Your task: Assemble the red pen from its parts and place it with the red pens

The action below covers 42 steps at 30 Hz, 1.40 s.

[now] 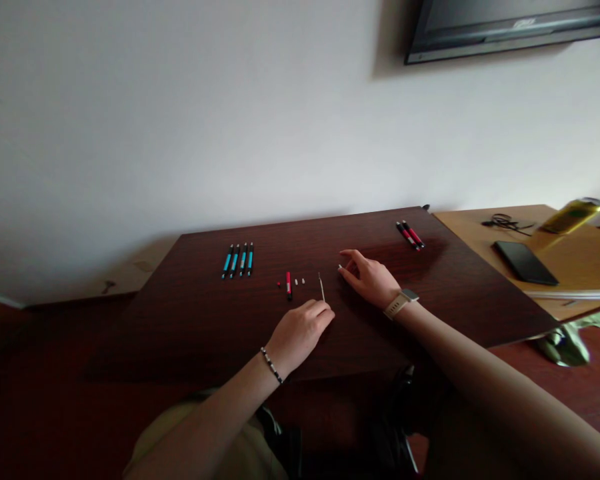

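Observation:
My left hand (300, 332) rests low over the dark table (190, 307), its fingertips closed at the lower end of a thin white pen refill (322, 288) that points away from me. To its right, my right hand (369, 277) has a curled thumb with a small white piece (339, 267) at its tip. The index finger stretches out above it. Left of the refill lie two small white pieces, one nearer (303, 281) and one farther left (296, 282). Beside them are a red pen barrel (289, 285) and a tiny red part (279, 285).
Several blue-and-black pens (238, 261) stand in a row at the left. Two red-and-black pens (410, 235) lie at the back right. A wooden side table (460, 230) holds a black phone (525, 262), a coiled cable (505, 223) and a yellow can (574, 215). A screen (510, 30) hangs above.

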Tool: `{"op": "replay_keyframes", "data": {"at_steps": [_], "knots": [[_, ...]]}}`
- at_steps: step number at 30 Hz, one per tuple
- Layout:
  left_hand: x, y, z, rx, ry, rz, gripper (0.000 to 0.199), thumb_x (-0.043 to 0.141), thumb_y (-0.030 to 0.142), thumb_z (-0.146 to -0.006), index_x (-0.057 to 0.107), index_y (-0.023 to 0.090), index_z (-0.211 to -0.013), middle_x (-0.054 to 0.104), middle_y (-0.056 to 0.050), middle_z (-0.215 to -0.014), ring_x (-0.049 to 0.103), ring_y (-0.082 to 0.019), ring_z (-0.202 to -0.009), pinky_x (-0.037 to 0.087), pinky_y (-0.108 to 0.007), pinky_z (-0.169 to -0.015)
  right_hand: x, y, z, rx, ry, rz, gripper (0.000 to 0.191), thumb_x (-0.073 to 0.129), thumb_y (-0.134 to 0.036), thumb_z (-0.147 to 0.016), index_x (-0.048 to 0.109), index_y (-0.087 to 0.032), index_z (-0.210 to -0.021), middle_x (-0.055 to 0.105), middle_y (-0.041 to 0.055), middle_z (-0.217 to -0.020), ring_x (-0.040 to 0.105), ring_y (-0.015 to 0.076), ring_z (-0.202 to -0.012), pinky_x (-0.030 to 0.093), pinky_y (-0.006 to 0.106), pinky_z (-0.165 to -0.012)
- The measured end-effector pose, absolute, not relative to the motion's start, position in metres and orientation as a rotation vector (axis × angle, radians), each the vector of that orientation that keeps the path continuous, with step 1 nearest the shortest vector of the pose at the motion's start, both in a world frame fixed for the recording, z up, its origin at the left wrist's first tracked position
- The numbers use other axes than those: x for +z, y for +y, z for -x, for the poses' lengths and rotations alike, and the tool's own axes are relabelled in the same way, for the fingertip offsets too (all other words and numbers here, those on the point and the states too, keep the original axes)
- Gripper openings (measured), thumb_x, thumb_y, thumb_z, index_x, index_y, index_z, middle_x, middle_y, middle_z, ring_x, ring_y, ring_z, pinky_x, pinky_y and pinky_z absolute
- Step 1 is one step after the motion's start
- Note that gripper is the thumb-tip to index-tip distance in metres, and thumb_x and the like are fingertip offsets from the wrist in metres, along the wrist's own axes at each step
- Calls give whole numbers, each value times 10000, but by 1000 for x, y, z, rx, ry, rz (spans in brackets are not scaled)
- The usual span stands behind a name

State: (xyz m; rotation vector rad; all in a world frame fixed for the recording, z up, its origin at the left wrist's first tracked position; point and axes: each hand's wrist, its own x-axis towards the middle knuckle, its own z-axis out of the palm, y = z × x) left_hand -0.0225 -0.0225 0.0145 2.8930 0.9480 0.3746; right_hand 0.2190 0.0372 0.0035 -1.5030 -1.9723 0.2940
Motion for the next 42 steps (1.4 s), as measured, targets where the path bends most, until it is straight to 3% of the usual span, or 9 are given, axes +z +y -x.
{"op": "replay_keyframes", "data": {"at_steps": [18, 21, 25, 29, 32, 35, 38, 42], "knots": [[13, -16, 23, 411, 949, -2902, 157, 535, 88, -1033, 673, 162, -1045, 692, -56, -1065, 663, -195, -1010, 594, -315, -887, 4, 36, -217, 304, -2016, 1454, 325, 605, -309, -1009, 624, -241, -1327, 756, 33, -944, 711, 212, -815, 526, 315, -759], [12, -14, 22, 410, 955, -2907, 154, 540, 95, -1034, 679, 159, -1056, 694, -58, -1079, 660, -199, -1021, 595, -322, -896, 2, 36, -214, 246, -2082, 1336, 305, 548, -230, -1020, 673, -237, -1298, 738, 80, -1073, 693, 244, -969, 556, 377, -899], [12, -12, 21, 422, 965, -2907, 174, 522, 110, -1046, 688, 162, -1035, 694, -61, -1048, 662, -193, -995, 596, -317, -875, 0, 34, -207, 161, -2212, 1198, 382, 522, -172, -1016, 688, -274, -1344, 667, 117, -1309, 592, 293, -1239, 508, 494, -1096], [11, -11, 21, 412, 973, -2934, 177, 516, 110, -1046, 683, 164, -1026, 690, -62, -1041, 660, -195, -981, 594, -316, -864, -8, 32, -199, 110, -2292, 1221, 442, 555, -263, -1036, 602, -300, -1474, 510, 125, -1562, 420, 338, -1461, 440, 596, -1171], [10, -12, 21, 396, 982, -2955, 165, 523, 112, -1043, 677, 169, -1025, 688, -59, -1035, 659, -199, -976, 591, -315, -866, -12, 31, -196, 132, -2331, 1259, 454, 548, -345, -1056, 573, -311, -1508, 439, 127, -1634, 345, 361, -1521, 432, 638, -1163], [10, -12, 21, 385, 991, -2956, 156, 533, 112, -1039, 677, 171, -1034, 684, -56, -1035, 659, -204, -983, 590, -318, -874, -7, 31, -195, 168, -2333, 1176, 318, 534, -367, -1068, 722, -269, -1305, 501, 118, -1586, 376, 348, -1503, 429, 608, -1177], [12, -12, 21, 379, 989, -2940, 150, 541, 111, -1036, 678, 170, -1021, 684, -53, -1042, 657, -202, -975, 590, -318, -863, 5, 30, -195, 233, -2245, 1046, 293, 504, -343, -1080, 767, -233, -1014, 625, 106, -1429, 520, 291, -1374, 464, 527, -1164], [13, -13, 20, 387, 976, -2924, 156, 538, 102, -1035, 677, 173, -1017, 686, -51, -1041, 657, -195, -981, 588, -308, -860, 13, 29, -195, 261, -2132, 1061, 256, 496, -310, -1079, 737, -238, -1030, 680, 107, -1290, 615, 263, -1206, 524, 477, -1080]]}}
